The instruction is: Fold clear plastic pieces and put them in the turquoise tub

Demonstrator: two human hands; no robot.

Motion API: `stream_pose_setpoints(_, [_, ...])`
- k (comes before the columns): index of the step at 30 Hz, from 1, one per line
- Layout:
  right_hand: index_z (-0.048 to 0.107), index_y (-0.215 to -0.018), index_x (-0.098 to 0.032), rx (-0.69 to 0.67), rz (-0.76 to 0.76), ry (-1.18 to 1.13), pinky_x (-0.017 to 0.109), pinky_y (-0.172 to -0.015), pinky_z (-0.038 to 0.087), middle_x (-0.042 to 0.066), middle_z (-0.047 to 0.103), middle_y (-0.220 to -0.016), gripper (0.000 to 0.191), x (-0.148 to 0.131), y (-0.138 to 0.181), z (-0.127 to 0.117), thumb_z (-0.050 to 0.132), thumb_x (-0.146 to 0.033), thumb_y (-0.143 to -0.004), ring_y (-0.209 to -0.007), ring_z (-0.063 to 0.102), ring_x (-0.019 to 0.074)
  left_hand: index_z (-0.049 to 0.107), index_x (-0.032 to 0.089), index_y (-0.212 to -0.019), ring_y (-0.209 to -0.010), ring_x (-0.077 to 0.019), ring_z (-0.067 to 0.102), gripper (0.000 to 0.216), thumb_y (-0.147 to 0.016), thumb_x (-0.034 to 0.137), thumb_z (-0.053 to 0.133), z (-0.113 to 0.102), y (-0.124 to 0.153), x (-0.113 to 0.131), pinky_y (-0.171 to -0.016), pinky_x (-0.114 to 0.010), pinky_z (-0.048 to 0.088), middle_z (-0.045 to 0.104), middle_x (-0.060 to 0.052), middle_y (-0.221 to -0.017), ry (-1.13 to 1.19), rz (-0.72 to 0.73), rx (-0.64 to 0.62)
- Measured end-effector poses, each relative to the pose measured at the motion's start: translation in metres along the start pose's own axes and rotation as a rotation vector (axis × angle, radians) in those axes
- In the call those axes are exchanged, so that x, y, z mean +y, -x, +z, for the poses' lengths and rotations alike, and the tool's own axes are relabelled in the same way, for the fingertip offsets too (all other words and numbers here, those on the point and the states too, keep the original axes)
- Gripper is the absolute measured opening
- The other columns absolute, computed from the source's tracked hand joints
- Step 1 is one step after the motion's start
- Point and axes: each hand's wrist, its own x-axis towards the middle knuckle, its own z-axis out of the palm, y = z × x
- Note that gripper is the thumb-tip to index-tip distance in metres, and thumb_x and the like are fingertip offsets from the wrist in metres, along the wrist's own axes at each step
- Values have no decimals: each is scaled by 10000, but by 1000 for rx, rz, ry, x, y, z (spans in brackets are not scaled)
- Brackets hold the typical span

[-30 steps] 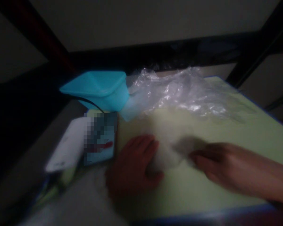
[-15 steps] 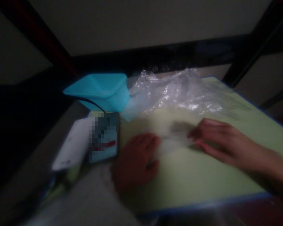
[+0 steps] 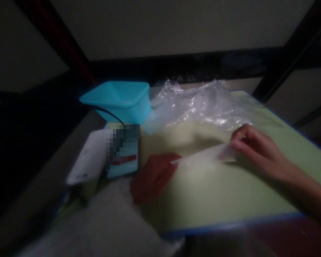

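A thin, see-through plastic piece [image 3: 203, 156], perhaps a small bag or sheet, stretches between my two hands just over the yellow-green tabletop [image 3: 216, 200]. Its left end is pinched in my left hand [image 3: 156, 175], whose fingers are closed near the table. My right hand [image 3: 256, 148] grips the other end between thumb and fingers, a little higher, so the plastic slants up to the right. The picture is dim and blurred, so I cannot make out the plastic's exact kind.
Crumpled clear plastic [image 3: 203, 103] lies across the back of the table. A turquoise basin [image 3: 123, 101] stands at the back left. In front of it are a phone [image 3: 125, 160], a white flat object [image 3: 91, 153] and a black cable [image 3: 107, 110]. Pale material [image 3: 101, 221] spreads at the lower left.
The plastic piece has been lifted off the tabletop and pulled taut. My right hand has risen slightly, and my left hand has gone from lying flat to pinching.
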Motion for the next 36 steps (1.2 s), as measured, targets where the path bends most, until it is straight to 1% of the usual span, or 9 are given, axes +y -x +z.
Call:
stream_pose_setpoints(5, [493, -856, -243, -41, 232, -407, 213, -465, 469, -43, 596, -627, 99, -3, -1, 4, 526, -302, -928, -517, 606, 115, 685, 152, -820, -664, -201, 681, 403, -899, 425, 399, -1, -2, 17, -626, -297, 537, 716, -64, -709, 416, -209, -112])
stream_pose_setpoints(8, [456, -847, -247, -117, 360, -567, 212, -374, 447, -67, 573, -530, 164, -5, -5, 8, 549, -368, -906, -395, 574, 121, 623, 148, -760, -510, -171, 649, 399, -849, 503, 465, 5, -4, 19, -442, -247, 488, 698, -55, -677, 685, -396, -140])
stream_pose_setpoints(12, [433, -849, -234, -55, 495, -515, 218, -338, 426, -59, 572, -510, 234, 1, -13, 18, 566, -425, -865, -368, 564, 133, 518, 174, -825, -427, -132, 599, 348, -739, 499, 608, 13, -9, 6, -385, -211, 459, 621, 29, -583, 707, -679, 64])
stream_pose_setpoints(15, [441, -806, -210, 1, 567, -358, 214, -359, 407, -30, 588, -548, 229, 8, -20, 27, 564, -399, -849, -403, 565, 124, 423, 198, -857, -433, -146, 616, 373, -755, 526, 569, 12, -14, -1, -362, -197, 441, 624, 30, -589, 716, -742, -74])
stream_pose_setpoints(18, [456, -772, -198, 1, 570, -246, 215, -370, 379, -22, 563, -538, 210, 16, -24, 31, 551, -369, -849, -412, 533, 110, 369, 215, -964, -431, -146, 621, 381, -778, 499, 542, 8, -17, -4, -344, -183, 426, 650, 25, -656, 686, -665, -135])
stream_pose_setpoints(23, [487, -775, -187, 23, 482, -189, 226, -387, 351, -17, 536, -575, 172, 28, -27, 31, 607, -310, -782, -442, 485, 96, 309, 224, -1169, -355, -96, 528, 496, -779, 390, 567, 5, -14, -8, -306, -153, 346, 581, 73, -651, 491, -599, -114])
stream_pose_setpoints(27, [503, -869, -184, 28, 356, -105, 240, -432, 355, -18, 533, -632, 207, 37, -27, 30, 622, -278, -727, -508, 473, 112, 337, 202, -1225, -411, -72, 483, 530, -762, 281, 582, 5, -13, -5, -384, -166, 366, 522, 80, -657, 250, -542, -48])
stream_pose_setpoints(32, [497, -874, -181, 1, 229, 99, 257, -488, 360, -2, 542, -666, 139, 41, -26, 26, 554, -244, -765, -549, 491, 129, 397, 186, -1233, -631, -141, 566, 496, -768, 216, 566, 9, -8, -1, -546, -249, 437, 557, 17, -782, -299, -225, 124])
stream_pose_setpoints(36, [495, -874, -178, -12, 191, 217, 258, -501, 349, -5, 546, -642, 102, 40, -26, 24, 519, -195, -776, -532, 497, 130, 442, 184, -1186, -836, -180, 608, 393, -801, 177, 518, 13, -1, 1, -704, -303, 498, 618, -38, -954, -367, 73, 158])
